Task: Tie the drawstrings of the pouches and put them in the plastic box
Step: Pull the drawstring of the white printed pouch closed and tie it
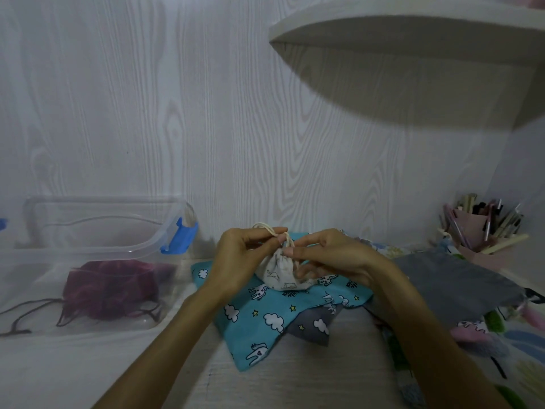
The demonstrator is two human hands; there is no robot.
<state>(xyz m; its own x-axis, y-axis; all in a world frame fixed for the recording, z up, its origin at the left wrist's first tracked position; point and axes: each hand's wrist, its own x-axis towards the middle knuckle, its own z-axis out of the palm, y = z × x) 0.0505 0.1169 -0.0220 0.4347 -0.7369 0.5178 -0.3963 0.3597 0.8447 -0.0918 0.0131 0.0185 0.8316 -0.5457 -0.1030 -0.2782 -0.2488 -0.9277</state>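
A small cream pouch (280, 274) with a printed pattern stands gathered at its neck on a blue cloud-print pouch (259, 317). My left hand (241, 261) pinches the cream drawstring (267, 227) above the neck. My right hand (330, 258) pinches the cord at the neck from the right side. A clear plastic box (97, 231) with blue clips stands at the left. Inside it lies a dark maroon pouch (115, 287) with its strings trailing.
A grey pouch (451, 281) and several more patterned pouches lie in a heap at the right. A pink holder of pens and sticks (483, 228) stands at the back right. A white shelf (413, 33) juts out overhead. The wall is close behind.
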